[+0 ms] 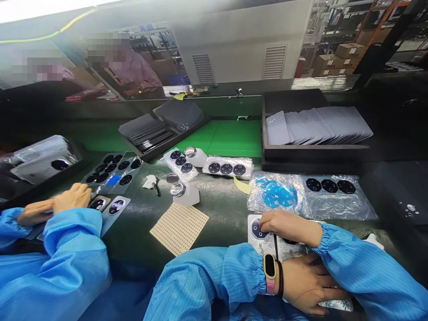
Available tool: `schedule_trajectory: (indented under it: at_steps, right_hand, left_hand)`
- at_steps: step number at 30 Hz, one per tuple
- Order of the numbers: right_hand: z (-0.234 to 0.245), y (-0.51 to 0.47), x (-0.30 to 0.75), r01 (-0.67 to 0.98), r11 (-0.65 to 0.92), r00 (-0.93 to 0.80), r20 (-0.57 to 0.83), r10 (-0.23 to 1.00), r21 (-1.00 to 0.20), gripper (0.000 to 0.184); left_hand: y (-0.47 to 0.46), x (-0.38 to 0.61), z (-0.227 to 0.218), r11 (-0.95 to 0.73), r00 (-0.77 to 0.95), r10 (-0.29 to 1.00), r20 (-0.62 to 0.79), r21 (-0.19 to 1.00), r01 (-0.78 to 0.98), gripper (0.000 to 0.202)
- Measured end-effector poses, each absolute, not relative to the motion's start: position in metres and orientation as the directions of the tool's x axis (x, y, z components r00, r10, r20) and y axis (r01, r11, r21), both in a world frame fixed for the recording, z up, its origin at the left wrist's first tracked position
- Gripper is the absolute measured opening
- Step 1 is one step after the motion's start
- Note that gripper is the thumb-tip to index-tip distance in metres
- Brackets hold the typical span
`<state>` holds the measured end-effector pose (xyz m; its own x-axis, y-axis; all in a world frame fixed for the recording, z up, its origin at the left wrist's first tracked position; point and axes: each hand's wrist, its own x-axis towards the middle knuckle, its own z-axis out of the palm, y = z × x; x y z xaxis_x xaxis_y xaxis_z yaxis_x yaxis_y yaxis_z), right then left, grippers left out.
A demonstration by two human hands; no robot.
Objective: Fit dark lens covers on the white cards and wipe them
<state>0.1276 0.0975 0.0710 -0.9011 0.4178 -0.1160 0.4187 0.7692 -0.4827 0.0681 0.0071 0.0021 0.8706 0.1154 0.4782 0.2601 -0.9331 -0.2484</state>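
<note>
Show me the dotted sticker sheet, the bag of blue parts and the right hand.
dotted sticker sheet [179, 227]: head view, middle of the sheet.
bag of blue parts [276, 194]: head view, blue contents.
right hand [287, 225]: head view, back of hand.

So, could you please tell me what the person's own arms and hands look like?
The left hand and right hand are bare. The left sleeve and right sleeve are light blue and finely striped, with gathered elastic cuffs. The left wrist carries a fitness band with a black face, yellow rim and pink strap, and beside it a thin black bracelet.
</note>
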Motion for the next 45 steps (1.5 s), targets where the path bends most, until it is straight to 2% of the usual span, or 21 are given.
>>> schedule_trajectory:
  at_steps: [3, 6, 10, 14, 19, 24, 29, 34, 36, 40, 45]
  right_hand:
    - [0.071, 0.099, 0.124, 0.429, 0.764, -0.891, -0.088, 0.445, -0.481, 0.031]
    - [0.070, 0.102, 0.122, 0.455, 0.731, -0.874, -0.097, 0.477, -0.508, 0.028]
    - [0.069, 0.106, 0.119, 0.532, 0.672, -0.826, -0.142, 0.545, -0.516, 0.024]
    - [0.069, 0.106, 0.114, 0.618, 0.589, -0.752, -0.173, 0.635, -0.521, 0.023]
    - [0.070, 0.102, 0.109, 0.718, 0.452, -0.629, -0.216, 0.746, -0.529, 0.023]
    - [0.072, 0.101, 0.105, 0.764, 0.348, -0.535, -0.230, 0.813, -0.543, 0.020]
    - [0.072, 0.102, 0.100, 0.772, 0.286, -0.466, -0.201, 0.862, -0.568, 0.022]
    - [0.071, 0.103, 0.098, 0.755, 0.235, -0.420, -0.177, 0.890, -0.612, 0.022]
    - [0.070, 0.104, 0.098, 0.744, 0.221, -0.404, -0.161, 0.901, -0.630, 0.021]
    - [0.066, 0.106, 0.099, 0.710, 0.222, -0.387, -0.108, 0.916, -0.668, 0.021]
    - [0.069, 0.113, 0.107, 0.679, 0.252, -0.325, 0.025, 0.945, -0.690, 0.020]
  left_hand:
    - [0.012, 0.064, 0.006, -0.960, 0.909, 0.036, 0.416, -0.237, 0.147, 0.050]
    - [0.016, 0.060, 0.009, -0.975, 0.909, -0.026, 0.416, -0.212, 0.070, 0.046]
    - [0.014, 0.061, 0.009, -0.970, 0.916, 0.035, 0.399, -0.208, 0.127, 0.043]
    - [0.008, 0.065, 0.009, -0.956, 0.924, 0.108, 0.368, -0.215, 0.197, 0.054]
    - [0.008, 0.066, 0.011, -0.953, 0.913, 0.110, 0.392, -0.220, 0.210, 0.058]
    - [0.010, 0.068, 0.006, -0.975, 0.921, 0.076, 0.382, -0.167, 0.149, 0.050]
    - [0.013, 0.069, 0.008, -0.985, 0.928, 0.040, 0.369, -0.144, 0.100, 0.046]
    - [0.016, 0.066, 0.024, -0.992, 0.975, 0.026, 0.221, -0.118, 0.053, 0.048]
    - [0.016, 0.066, 0.026, -0.995, 0.981, 0.026, 0.191, -0.093, 0.044, 0.050]
    - [0.014, 0.067, 0.018, -0.998, 0.972, 0.055, 0.230, -0.028, 0.063, 0.048]
    - [0.010, 0.069, 0.003, -0.991, 0.977, 0.113, 0.178, 0.093, 0.098, 0.049]
